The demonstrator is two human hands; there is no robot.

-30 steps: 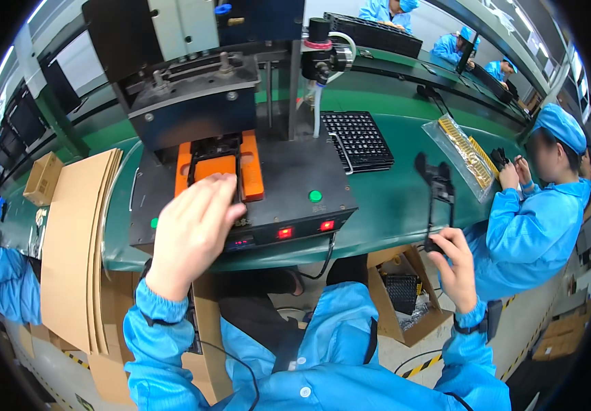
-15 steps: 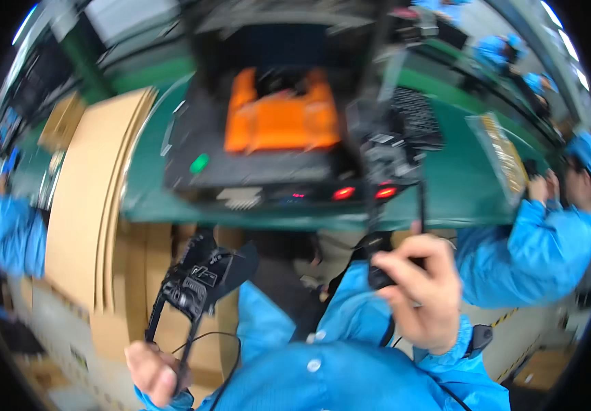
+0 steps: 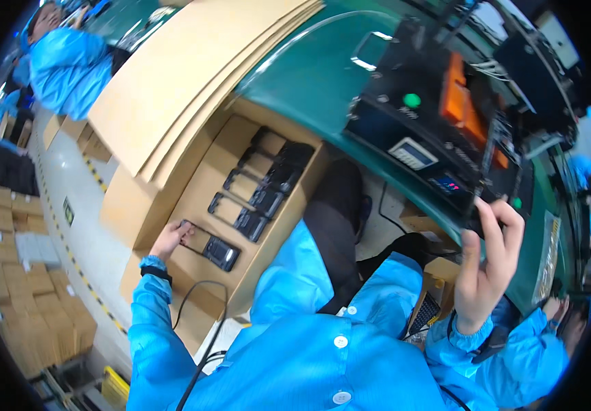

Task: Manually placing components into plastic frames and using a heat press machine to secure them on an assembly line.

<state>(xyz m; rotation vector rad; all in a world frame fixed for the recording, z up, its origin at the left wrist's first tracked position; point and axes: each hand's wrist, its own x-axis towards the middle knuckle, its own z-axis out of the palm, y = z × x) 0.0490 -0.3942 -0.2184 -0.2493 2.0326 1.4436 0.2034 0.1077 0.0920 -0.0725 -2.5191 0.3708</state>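
Gripping the end of a black frame (image 3: pixel 221 254), the left hand (image 3: pixel 170 240) has its thumb and fingers pinched together over the open carton (image 3: pixel 206 154), as the head view shows it from above. The frame slants away from the hand, its thicker, solid end farthest from the fingers. Just beside it, apart from it, a row of loose frames (image 3: pixel 251 222) lies in the carton, set slantwise, some close against their neighbours.

Across from me the right hand (image 3: pixel 488 264) is raised in front of the press (image 3: pixel 394 113), thumb and fingertips closed on the lower end of a dark frame (image 3: pixel 492 151). That one is blurred and turned edge-on, so I think it is the same kind, but its outline is hard to read. It stands up from the fingers, in front of the orange block (image 3: pixel 461 99) on the press.

The press sits on the green table (image 3: pixel 302 85), a green button (image 3: pixel 412 101) on its top. Cardboard sheets (image 3: pixel 199 68) lean beside the carton. A co-worker in blue (image 3: pixel 69 68) is at the far left, and another blue sleeve (image 3: pixel 524 349) shows at the lower right.
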